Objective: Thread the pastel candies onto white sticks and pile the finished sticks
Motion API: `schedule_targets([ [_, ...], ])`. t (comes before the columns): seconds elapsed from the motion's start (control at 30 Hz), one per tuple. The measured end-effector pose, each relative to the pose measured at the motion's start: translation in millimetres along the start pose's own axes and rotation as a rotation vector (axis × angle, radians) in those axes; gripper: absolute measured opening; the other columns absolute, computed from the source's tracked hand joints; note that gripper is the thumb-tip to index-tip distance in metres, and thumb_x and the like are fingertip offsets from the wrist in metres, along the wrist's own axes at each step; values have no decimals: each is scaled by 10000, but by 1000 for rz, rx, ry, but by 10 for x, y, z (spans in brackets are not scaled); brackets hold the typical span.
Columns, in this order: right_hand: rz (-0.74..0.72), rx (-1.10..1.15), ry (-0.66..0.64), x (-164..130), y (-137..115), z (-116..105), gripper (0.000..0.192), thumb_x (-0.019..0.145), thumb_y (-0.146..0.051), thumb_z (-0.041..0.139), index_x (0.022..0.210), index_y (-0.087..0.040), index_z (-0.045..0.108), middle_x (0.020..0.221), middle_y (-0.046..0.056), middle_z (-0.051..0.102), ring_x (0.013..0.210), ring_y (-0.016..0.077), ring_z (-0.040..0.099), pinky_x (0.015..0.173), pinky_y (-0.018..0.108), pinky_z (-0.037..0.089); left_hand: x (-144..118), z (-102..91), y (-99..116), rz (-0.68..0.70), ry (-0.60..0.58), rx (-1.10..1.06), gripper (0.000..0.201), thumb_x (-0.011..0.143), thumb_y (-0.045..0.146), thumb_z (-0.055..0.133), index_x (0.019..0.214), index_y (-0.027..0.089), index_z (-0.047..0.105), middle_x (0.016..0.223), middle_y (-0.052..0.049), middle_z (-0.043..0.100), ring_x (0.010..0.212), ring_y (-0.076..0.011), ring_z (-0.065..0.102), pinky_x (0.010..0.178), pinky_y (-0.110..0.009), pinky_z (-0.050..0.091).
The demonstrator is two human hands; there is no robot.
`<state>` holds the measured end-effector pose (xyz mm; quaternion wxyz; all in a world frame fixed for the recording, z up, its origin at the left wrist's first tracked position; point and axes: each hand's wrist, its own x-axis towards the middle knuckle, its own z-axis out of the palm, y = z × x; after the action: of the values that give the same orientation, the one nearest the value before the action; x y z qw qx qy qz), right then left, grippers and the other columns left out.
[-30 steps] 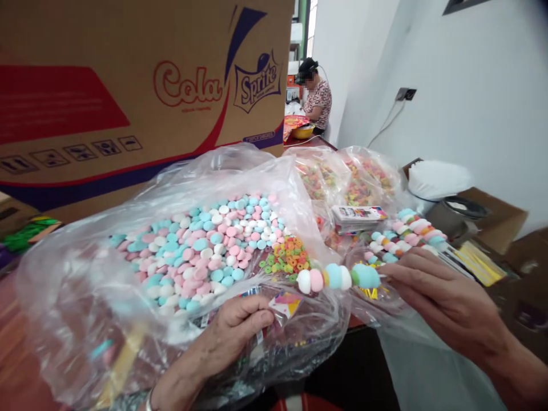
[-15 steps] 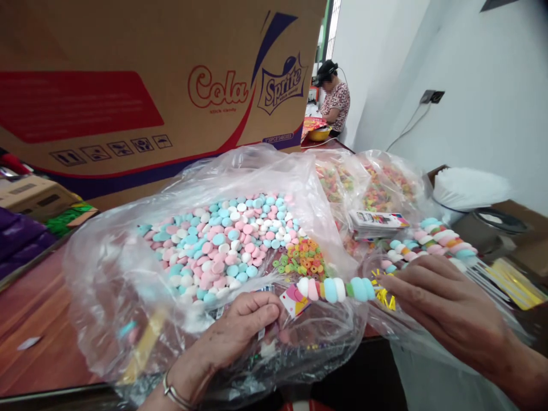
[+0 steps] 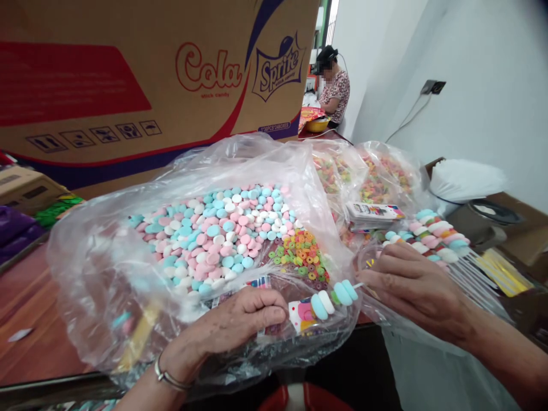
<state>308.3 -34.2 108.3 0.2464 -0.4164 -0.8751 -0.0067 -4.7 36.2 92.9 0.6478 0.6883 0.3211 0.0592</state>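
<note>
My left hand is closed round the left end of a candy skewer. Blue, white and green sweets are threaded on it, a printed card sits beside my fingertips, and a bare white tip sticks out at the right. My right hand is close to that tip, fingers bent together over a small clear cup with bits of shiny yellow in it. What those fingers pinch, if anything, is hidden. Behind my hands, a clear plastic bag lies spread under pastel candy discs and small ring candies.
A large carton stands at the back. Further right are bagged ring candies, stacked cards, finished candy skewers, yellow strips and a dark grey container. Beyond, another person sits working.
The skewer has moved down, its right end now tilted up, and its leftmost sweets no longer show. My right hand has shifted left over the cup; less yellow is visible by its fingers.
</note>
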Motion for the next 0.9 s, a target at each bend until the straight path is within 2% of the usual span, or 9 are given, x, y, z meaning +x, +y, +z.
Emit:
schedule_targets([
  [0.13, -28, 51, -24, 42, -25, 74, 225, 977, -205, 452, 1053, -196, 664, 833, 48, 655, 814, 184, 542, 757, 363, 396, -15, 23, 31, -121, -85, 28, 125, 847, 290, 607, 881, 184, 664, 751, 38, 545, 676, -117, 445, 587, -200, 323],
  [0.2, -38, 57, -33, 59, -17, 84, 223, 974, -197, 455, 1052, -193, 664, 816, 47, 653, 821, 187, 547, 762, 366, 394, -18, 41, 23, -133, -96, 26, 136, 809, 290, 653, 902, 190, 660, 768, 40, 551, 691, -124, 456, 596, -205, 334],
  [0.37, -23, 85, -103, 99, 16, 59, 213, 968, -193, 461, 1006, -206, 670, 811, 45, 638, 833, 183, 551, 767, 356, 395, 3, 90, 35, -111, -114, -45, 184, 830, 345, 650, 926, 189, 634, 756, 27, 587, 690, -140, 515, 590, -218, 353],
  [0.5, -43, 115, -173, 167, -10, 28, 218, 961, -183, 456, 912, -196, 667, 786, 46, 616, 805, 189, 529, 755, 355, 367, 38, 122, 97, -46, -95, 72, 246, 816, 405, 691, 934, 196, 636, 781, 34, 575, 702, -133, 494, 583, -207, 342],
  [0.6, -40, 65, -150, 226, -32, -6, 219, 961, -198, 461, 900, -192, 671, 801, 52, 619, 807, 197, 502, 769, 369, 332, 58, 121, 127, 0, -105, 158, 274, 820, 438, 690, 951, 200, 648, 825, 31, 577, 737, -140, 483, 605, -210, 345],
  [0.77, -41, 90, -173, 293, -53, -38, 219, 952, -191, 470, 851, -193, 664, 761, 31, 605, 756, 180, 480, 744, 342, 309, 57, 86, 89, -42, -121, 212, 402, 776, 539, 703, 983, 197, 662, 783, 30, 557, 707, -148, 459, 578, -219, 317],
  [0.9, -19, 161, -259, 325, -125, 13, 220, 936, -148, 475, 788, -182, 633, 699, 1, 558, 689, 152, 463, 682, 312, 290, 64, 109, 64, 31, -67, 214, 337, 797, 498, 704, 925, 194, 634, 806, 34, 539, 740, -146, 449, 613, -221, 316],
])
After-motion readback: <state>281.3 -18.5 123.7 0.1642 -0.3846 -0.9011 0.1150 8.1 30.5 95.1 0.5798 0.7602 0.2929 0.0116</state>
